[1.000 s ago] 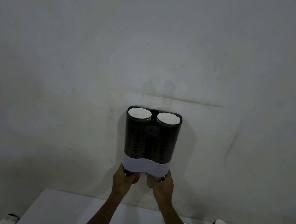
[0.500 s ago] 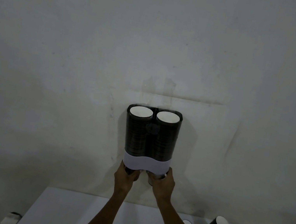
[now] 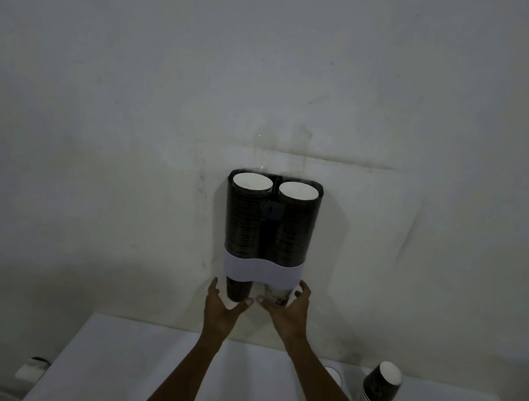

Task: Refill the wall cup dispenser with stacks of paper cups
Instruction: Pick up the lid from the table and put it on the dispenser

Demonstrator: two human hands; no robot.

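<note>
At the white table [image 3: 132,370], a short spare stack of cups [image 3: 378,390] lies tilted to my right, w/ what may be another cup rim beside my forearm; light too dim to say. Above it, my left hand [image 3: 221,308] wraps the dark bottom cup [image 3: 237,289]; my right hand [image 3: 288,311] cups the printed one [image 3: 277,296] under the dispenser [image 3: 261,271], both tubes full. Paper's light, crushable: hold low on the sidewall, gently.
</note>
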